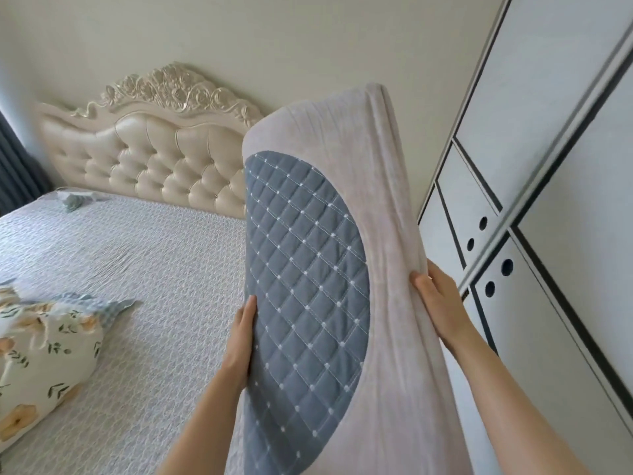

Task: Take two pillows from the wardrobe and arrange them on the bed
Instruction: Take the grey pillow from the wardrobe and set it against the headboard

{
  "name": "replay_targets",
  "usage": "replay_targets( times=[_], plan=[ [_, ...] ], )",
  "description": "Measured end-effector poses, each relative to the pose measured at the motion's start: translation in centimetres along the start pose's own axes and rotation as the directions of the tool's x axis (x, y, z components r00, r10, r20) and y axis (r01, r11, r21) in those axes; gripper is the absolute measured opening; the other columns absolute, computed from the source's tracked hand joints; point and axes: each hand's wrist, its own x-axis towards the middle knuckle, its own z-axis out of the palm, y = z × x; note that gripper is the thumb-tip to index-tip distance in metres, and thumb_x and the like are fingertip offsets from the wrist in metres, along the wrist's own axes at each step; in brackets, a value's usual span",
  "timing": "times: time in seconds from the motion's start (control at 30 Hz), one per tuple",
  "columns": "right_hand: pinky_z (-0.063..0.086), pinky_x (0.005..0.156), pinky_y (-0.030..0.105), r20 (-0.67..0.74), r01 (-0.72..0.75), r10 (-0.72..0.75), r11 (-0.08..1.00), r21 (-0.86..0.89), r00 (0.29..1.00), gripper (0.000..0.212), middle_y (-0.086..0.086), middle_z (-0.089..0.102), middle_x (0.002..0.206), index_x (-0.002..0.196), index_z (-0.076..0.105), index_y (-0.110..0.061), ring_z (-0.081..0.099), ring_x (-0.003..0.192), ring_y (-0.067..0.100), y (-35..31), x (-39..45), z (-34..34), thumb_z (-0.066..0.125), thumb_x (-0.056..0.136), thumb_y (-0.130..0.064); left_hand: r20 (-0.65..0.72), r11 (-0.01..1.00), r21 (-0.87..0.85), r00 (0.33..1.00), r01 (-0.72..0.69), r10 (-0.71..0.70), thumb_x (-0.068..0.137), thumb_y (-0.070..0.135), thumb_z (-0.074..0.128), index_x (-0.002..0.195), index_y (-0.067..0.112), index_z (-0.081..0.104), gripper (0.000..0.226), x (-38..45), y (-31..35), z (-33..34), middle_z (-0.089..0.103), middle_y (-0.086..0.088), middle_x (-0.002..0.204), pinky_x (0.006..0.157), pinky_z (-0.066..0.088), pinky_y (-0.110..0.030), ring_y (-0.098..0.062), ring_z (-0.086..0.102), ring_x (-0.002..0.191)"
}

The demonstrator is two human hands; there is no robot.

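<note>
1. Two hands hold one big pillow (pixel 342 269) up in the air, right in front of us.
2. Our left hand (pixel 239 344) presses flat on the left edge of the pillow, where the blue stitched patch is. Its fingers point up and lie close together.
3. Our right hand (pixel 438 303) grips the right edge. Its thumb sits on the front and its fingers wrap round behind, so the soft cloth bunches up there.
4. So both hands are clamped on the pillow, one on each long side, with the pillow between them.
5. The pillow stands tall. Its long way runs from down by our arms up toward the wall, and it leans a bit to the right at the top.
6. The bed (pixel 137 269) lies to the left of the pillow and lower down. Our left hand is the nearer one to it.
7. We think the pillow has to swing left and tip down flat to land on the bed.
8. A flowery pillow (pixel 44 354) already lies on the bed at the left edge of our view.
9. Farther off, the puffy headboard (pixel 154 156) stands at the top of the bed.
10. The white wardrobe (pixel 548 166) is on our right, with its doors closed.
</note>
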Motion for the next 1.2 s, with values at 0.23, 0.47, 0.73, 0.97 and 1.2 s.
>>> replay_targets(
  times=[0.23, 0.47, 0.73, 0.97, 1.2],
  plan=[
    [0.047, 0.065, 0.042, -0.093, -0.018, -0.009, 0.959, -0.283, 0.996, 0.029, 0.007, 0.062, 0.071, 0.086, 0.057, -0.012, 0.059, 0.068, 0.027, 3.5, 10.4, 2.1, 0.036, 0.100, -0.025, -0.173, 0.970, 0.175, 0.965, -0.169, 0.199, 0.058, 0.093, 0.055, 0.153, 0.045, 0.021, 0.112, 6.6, 4.2, 2.7, 0.040, 0.000, 0.153, 0.107, 0.042, -0.049, -0.023, 0.051, 0.125],
    [0.033, 0.106, 0.037, -0.065, -0.034, 0.012, 0.938, -0.345, 0.998, 0.074, 0.007, 0.034, 0.151, 0.151, 0.015, -0.011, 0.037, 0.135, 0.025, 7.0, 20.5, 7.0, 0.038, 0.094, -0.053, -0.267, 0.890, 0.413, 0.909, -0.193, 0.321, 0.062, 0.089, 0.047, 0.150, 0.056, 0.016, 0.100, 15.1, 5.9, 5.8, 0.027, 0.006, 0.147, 0.110, 0.037, -0.047, -0.020, 0.041, 0.128],
    [0.042, 0.086, 0.038, 0.016, 0.097, -0.100, 0.892, -0.442, 0.995, 0.075, 0.013, 0.035, 0.139, 0.149, -0.001, -0.044, 0.051, 0.113, 0.031, 10.7, 29.7, 10.5, 0.033, 0.086, -0.067, -0.302, 0.827, 0.542, 0.884, -0.150, 0.358, 0.070, 0.085, 0.043, 0.144, 0.068, 0.003, 0.086, 22.0, 7.5, 7.2, 0.013, 0.009, 0.157, 0.114, 0.030, -0.051, -0.026, 0.027, 0.144],
    [0.035, 0.084, 0.029, 0.128, 0.171, -0.129, 0.896, -0.411, 0.983, 0.075, 0.011, 0.037, 0.138, 0.147, 0.004, -0.051, 0.047, 0.119, 0.024, 14.4, 37.7, 13.4, 0.037, 0.083, -0.071, -0.354, 0.800, 0.594, 0.865, -0.086, 0.356, 0.072, 0.083, 0.044, 0.140, 0.073, 0.003, 0.080, 28.2, 8.1, 7.8, 0.009, 0.018, 0.152, 0.110, 0.034, -0.051, -0.028, 0.032, 0.139],
    [0.037, 0.085, 0.028, 0.296, 0.276, -0.178, 0.901, -0.333, 0.938, 0.072, 0.012, 0.037, 0.136, 0.146, 0.007, -0.052, 0.046, 0.116, 0.024, 16.8, 47.7, 16.8, 0.039, 0.084, -0.068, -0.520, 0.826, 0.562, 0.798, 0.050, 0.305, 0.073, 0.083, 0.042, 0.142, 0.071, 0.008, 0.078, 35.4, 9.0, 9.4, 0.012, 0.022, 0.148, 0.110, 0.035, -0.054, -0.029, 0.033, 0.139]
  ],
)
